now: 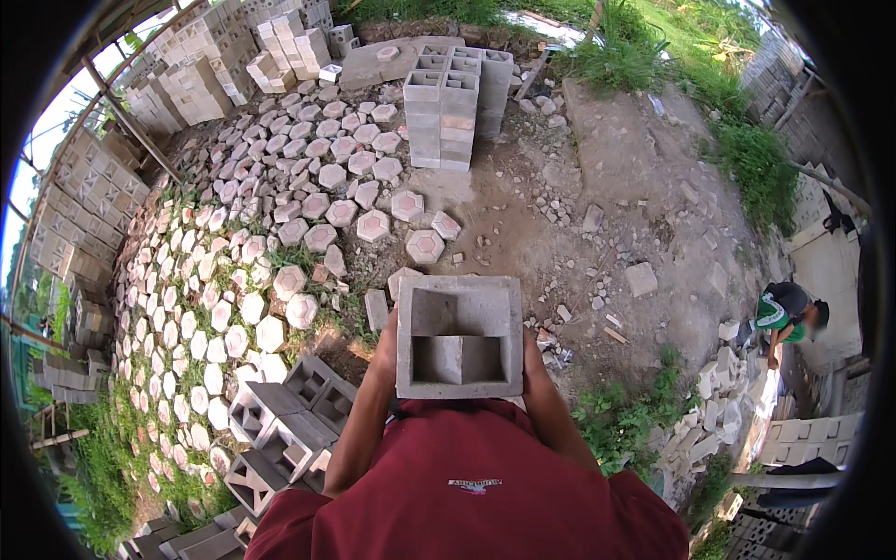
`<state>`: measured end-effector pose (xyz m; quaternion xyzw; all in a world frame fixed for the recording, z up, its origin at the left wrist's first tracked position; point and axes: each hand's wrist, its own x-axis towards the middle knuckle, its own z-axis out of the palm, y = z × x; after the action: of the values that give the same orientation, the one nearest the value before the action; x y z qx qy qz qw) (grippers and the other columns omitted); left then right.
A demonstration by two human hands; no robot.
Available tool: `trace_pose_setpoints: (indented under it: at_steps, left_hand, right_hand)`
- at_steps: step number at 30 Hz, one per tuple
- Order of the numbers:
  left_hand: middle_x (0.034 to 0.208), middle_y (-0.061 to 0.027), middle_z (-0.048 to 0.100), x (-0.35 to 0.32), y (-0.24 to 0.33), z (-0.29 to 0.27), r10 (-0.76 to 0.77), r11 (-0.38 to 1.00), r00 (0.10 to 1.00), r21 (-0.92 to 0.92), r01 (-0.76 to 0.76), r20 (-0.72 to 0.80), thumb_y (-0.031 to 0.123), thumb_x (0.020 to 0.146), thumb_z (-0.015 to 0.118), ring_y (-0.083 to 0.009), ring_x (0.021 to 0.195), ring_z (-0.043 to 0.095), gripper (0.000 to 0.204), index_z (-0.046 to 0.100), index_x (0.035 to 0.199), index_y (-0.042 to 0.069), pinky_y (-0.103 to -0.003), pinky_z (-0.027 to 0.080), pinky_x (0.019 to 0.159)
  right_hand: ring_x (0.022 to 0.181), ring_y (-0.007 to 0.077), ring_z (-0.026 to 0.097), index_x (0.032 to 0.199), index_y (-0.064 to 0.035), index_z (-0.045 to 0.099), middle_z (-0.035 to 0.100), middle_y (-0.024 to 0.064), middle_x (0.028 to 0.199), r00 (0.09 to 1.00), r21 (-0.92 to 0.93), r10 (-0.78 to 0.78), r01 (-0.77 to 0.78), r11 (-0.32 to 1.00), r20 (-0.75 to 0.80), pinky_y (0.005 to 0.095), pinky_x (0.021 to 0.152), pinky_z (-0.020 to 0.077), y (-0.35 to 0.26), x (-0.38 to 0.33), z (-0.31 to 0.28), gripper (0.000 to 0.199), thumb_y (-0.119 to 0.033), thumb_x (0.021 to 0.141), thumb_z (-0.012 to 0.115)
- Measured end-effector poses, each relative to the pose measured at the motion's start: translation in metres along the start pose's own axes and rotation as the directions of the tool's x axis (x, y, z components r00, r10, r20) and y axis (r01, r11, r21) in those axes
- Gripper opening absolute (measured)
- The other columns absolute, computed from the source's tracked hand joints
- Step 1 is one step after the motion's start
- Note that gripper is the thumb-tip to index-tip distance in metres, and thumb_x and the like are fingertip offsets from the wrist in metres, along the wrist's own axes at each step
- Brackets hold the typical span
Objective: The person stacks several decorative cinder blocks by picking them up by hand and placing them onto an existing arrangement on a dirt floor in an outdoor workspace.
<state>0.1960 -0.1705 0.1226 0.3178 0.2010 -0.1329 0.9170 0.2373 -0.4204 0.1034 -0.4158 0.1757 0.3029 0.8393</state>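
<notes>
A grey hollow concrete block (pixel 464 343) is held up in front of my chest, its two cavities facing up toward me. My left hand (pixel 386 343) presses against the block's left side. On the opposite side my right hand (pixel 533 359) grips it too. The block hides most of the fingers of both hands. Below it is my dark red shirt (pixel 467 448).
Stacked concrete blocks (pixel 442 121) stand ahead on the dirt. Hexagonal pavers (pixel 271 333) cover the ground to the left, with more hollow blocks (pixel 289 420) close by. Rubble (pixel 705 411) lies at right, where another person (pixel 784 313) bends over.
</notes>
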Motion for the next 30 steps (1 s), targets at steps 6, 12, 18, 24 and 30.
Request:
trace_pose_setpoints:
  at_steps: [6, 12, 18, 24, 30]
  left_hand:
    - [0.123, -0.0112, 0.054, 0.111, 0.077, -0.010, 0.100, 0.991, 0.994, 0.080, -0.104, 0.049, 0.045, 0.097, 0.030, -0.0227, 0.107, 0.055, 0.054, 0.042, 0.133, 0.006, -0.034, 0.045, 0.092]
    - [0.126, -0.0128, 0.052, 0.180, 0.142, 0.018, -0.075, 0.982, 0.995, 0.175, 0.063, 0.059, 0.045, 0.098, 0.026, -0.0220, 0.112, 0.052, 0.058, 0.041, 0.135, 0.002, -0.031, 0.040, 0.099]
    - [0.125, -0.0122, 0.053, 0.259, 0.185, 0.016, -0.078, 0.970, 0.997, 0.234, 0.072, 0.019, 0.045, 0.099, 0.026, -0.0215, 0.110, 0.053, 0.058, 0.042, 0.134, 0.002, -0.031, 0.040, 0.097]
    - [0.120, -0.0114, 0.056, 0.346, 0.235, 0.037, -0.075, 0.960, 0.996, 0.267, 0.086, -0.052, 0.045, 0.098, 0.029, -0.0189, 0.104, 0.055, 0.057, 0.047, 0.130, 0.001, -0.031, 0.042, 0.093]
    - [0.125, -0.0118, 0.054, 0.478, 0.277, 0.029, 0.047, 0.977, 0.999, 0.206, -0.048, 0.010, 0.046, 0.098, 0.029, -0.0202, 0.110, 0.052, 0.058, 0.043, 0.133, 0.001, -0.031, 0.039, 0.097]
  right_hand:
    - [0.093, 0.0214, 0.060, 0.118, -0.0035, 0.055, 0.063, 0.0102, 0.105, 0.982, 0.043, -0.114, 0.122, 0.992, -0.151, 0.0342, 0.084, 0.0487, -0.039, 0.088, 0.062, 0.048, -0.041, 0.096, 0.037]
    - [0.093, 0.0209, 0.060, 0.117, -0.0038, 0.056, 0.063, 0.0103, 0.105, 0.974, 0.103, -0.160, 0.177, 0.979, -0.161, 0.0331, 0.083, 0.0489, -0.073, 0.156, 0.065, 0.045, -0.039, 0.095, 0.038]
    - [0.093, 0.0217, 0.060, 0.117, -0.0035, 0.055, 0.062, 0.0106, 0.105, 0.965, 0.077, -0.153, 0.172, 0.982, -0.214, 0.0334, 0.082, 0.0494, -0.112, 0.230, 0.080, 0.046, -0.039, 0.094, 0.039]
    - [0.094, 0.0229, 0.060, 0.119, -0.0033, 0.054, 0.062, 0.0118, 0.106, 0.976, 0.074, -0.170, 0.181, 0.981, -0.135, 0.0360, 0.083, 0.0507, -0.179, 0.316, 0.104, 0.047, -0.040, 0.093, 0.041]
    - [0.097, 0.0233, 0.059, 0.120, -0.0028, 0.053, 0.060, 0.0121, 0.110, 0.981, 0.065, -0.189, 0.191, 0.979, -0.036, 0.0360, 0.086, 0.0495, -0.241, 0.464, 0.102, 0.049, -0.042, 0.095, 0.039]
